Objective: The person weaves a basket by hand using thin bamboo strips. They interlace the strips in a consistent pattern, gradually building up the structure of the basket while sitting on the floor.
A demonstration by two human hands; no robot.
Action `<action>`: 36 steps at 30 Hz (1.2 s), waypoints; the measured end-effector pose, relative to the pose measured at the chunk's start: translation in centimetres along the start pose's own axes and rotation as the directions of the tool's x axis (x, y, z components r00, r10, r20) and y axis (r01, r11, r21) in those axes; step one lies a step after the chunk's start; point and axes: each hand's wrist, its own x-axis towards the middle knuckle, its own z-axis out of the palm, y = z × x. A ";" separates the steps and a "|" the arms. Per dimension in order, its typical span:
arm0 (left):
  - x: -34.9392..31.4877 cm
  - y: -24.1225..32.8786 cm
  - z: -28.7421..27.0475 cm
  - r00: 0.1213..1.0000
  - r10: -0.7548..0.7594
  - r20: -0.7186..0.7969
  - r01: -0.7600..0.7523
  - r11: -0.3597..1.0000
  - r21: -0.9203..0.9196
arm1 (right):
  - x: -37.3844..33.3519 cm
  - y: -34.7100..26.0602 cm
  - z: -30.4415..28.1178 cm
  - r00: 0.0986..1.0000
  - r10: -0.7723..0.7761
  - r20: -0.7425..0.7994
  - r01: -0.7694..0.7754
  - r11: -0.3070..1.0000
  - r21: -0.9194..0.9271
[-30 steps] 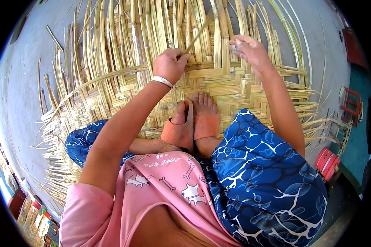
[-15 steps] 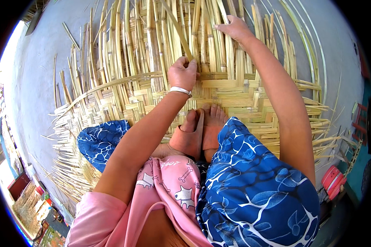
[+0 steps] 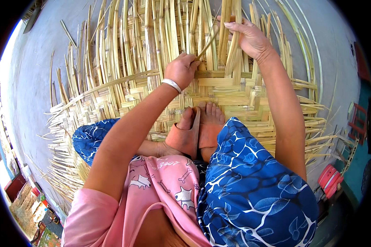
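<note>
A woven mat (image 3: 222,91) of split reed strips lies under my sandalled feet, its long loose uprights fanning out on the far side. My left hand (image 3: 181,71), with a silvery bangle at the wrist, pinches a narrow reed strip (image 3: 208,44) that slants up to the right. Farther off and to the right, my right hand (image 3: 251,40) grips a few upright reed strips (image 3: 233,53), raised off the others, thumb on the near side. Its other fingers are partly hidden behind them. A long crosswise strip (image 3: 123,80) bows across the weave at left.
Loose strip ends jut from both sides of the mat onto the grey floor (image 3: 37,86). Long greenish strips (image 3: 307,45) lie at the far right. A pink-red bundle (image 3: 330,180) and a red chair-like object (image 3: 357,123) stand near the right rim.
The strip in my left hand has swung from leaning left to leaning right. My right hand has moved slightly right and nearer, and now holds uprights lifted and bunched.
</note>
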 end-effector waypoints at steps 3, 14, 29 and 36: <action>1.1 -0.4 -1.0 0.978 0.114 0.173 -0.129 0.989 0.076 | -0.4 0.8 -0.4 1.000 -0.016 -0.021 0.018 0.996 0.082; 0.6 0.0 -0.2 0.996 -0.076 0.045 0.075 0.997 0.005 | -0.9 1.6 -0.5 0.998 0.067 -0.013 -0.067 0.997 0.045; 0.9 -1.1 -0.6 0.985 0.052 0.163 -0.041 0.996 -0.073 | -1.3 1.9 -0.2 0.985 0.076 -0.154 -0.066 0.996 0.066; 3.2 -1.2 -1.7 0.868 -0.114 0.484 0.184 0.978 -0.100 | -3.0 2.6 -0.9 0.974 -0.025 -0.226 0.047 0.995 0.093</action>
